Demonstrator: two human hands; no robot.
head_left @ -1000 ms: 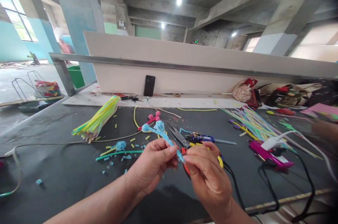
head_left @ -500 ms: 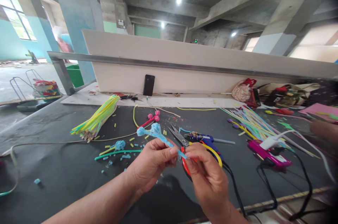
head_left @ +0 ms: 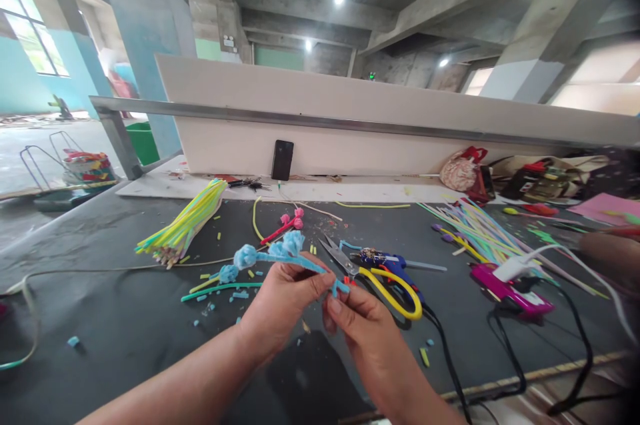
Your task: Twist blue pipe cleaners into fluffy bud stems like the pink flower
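Observation:
Between both hands is a light-blue pipe-cleaner stem [head_left: 306, 263] with fuzzy balls at its far left end. My left hand [head_left: 287, 295] pinches the stem near its middle. At the stem's near end, my right hand [head_left: 357, 318] is closed on the blue tip, which looks bent there. Just beyond the hands lie scissors [head_left: 395, 291] with yellow and red handles, blades pointing away. A blue glue gun [head_left: 395, 266] rests behind them. To the left, another blue fuzzy ball [head_left: 229, 273] and a green pipe cleaner [head_left: 220, 290] lie among small cut bits.
A bundle of yellow-green pipe cleaners [head_left: 187, 221] lies left, loose pastel ones [head_left: 475, 228] right. Red pipe-cleaner balls [head_left: 295, 219] sit behind the hands. A phone [head_left: 283, 159] leans on the back board. A magenta power strip [head_left: 515, 291] with cables lies right; another person's hand [head_left: 607, 251] is blurred beyond.
The blue stem has shifted left and tilted flatter, its balls turning more into view. My right hand has moved left and lower, uncovering the scissors' yellow handle; the stem's tip now looks bent.

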